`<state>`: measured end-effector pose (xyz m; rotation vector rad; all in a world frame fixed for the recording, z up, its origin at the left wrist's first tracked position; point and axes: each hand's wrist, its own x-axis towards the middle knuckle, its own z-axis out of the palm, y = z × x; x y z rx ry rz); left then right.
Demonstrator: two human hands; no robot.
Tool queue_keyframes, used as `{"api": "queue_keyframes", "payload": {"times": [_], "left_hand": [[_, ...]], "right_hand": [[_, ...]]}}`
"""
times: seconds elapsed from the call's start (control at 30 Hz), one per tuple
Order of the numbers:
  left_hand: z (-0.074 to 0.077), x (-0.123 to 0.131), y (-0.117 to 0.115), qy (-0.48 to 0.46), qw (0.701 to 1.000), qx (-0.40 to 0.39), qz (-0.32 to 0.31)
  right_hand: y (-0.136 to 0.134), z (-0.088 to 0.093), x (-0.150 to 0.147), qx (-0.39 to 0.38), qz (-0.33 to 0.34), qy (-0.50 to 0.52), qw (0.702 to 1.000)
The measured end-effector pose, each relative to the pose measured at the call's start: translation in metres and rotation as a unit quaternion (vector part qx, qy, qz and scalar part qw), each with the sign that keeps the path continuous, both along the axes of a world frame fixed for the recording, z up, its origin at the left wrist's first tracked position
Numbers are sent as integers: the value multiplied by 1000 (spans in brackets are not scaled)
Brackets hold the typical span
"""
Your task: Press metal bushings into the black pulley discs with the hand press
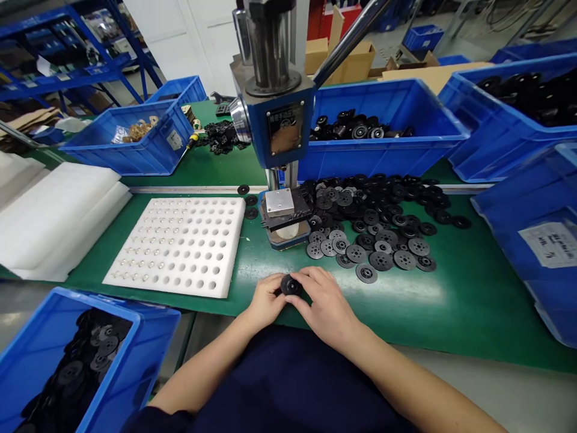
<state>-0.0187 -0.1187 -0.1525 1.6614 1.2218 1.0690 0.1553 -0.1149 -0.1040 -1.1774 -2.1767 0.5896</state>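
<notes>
Between my two hands, just above the near edge of the green bench, is a small round black wheel-like part (291, 285) with a hub at its centre. My left hand (267, 299) grips it from the left, fingers closed on its side. From the right, my right hand (325, 300) pinches it with thumb and fingers. Straight ahead stands a blue hand press (288, 129) with a metal block (279, 202) on its base. Many flat black discs (381, 260) with holes lie piled to the right of the press.
A white foam tray (216, 255) at the left holds rows of small metal pieces. Blue bins stand at the back left (130, 141), behind the press (374, 153) and at the right edge (532, 240). A blue bin of discs (135, 337) sits front left. A screwdriver (192, 142) lies behind.
</notes>
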Motion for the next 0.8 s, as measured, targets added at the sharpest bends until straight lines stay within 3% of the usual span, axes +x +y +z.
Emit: {"api": "queue_keyframes", "payload": {"times": [0.4,0.8], "left_hand": [[-8,-4,-1,38,994,103,8],[-17,2,0,51,992,115,22]], "right_hand": [[-1,10,-3,9,30,-70,997],[3,-2,-4,8,23,-100,995]]}}
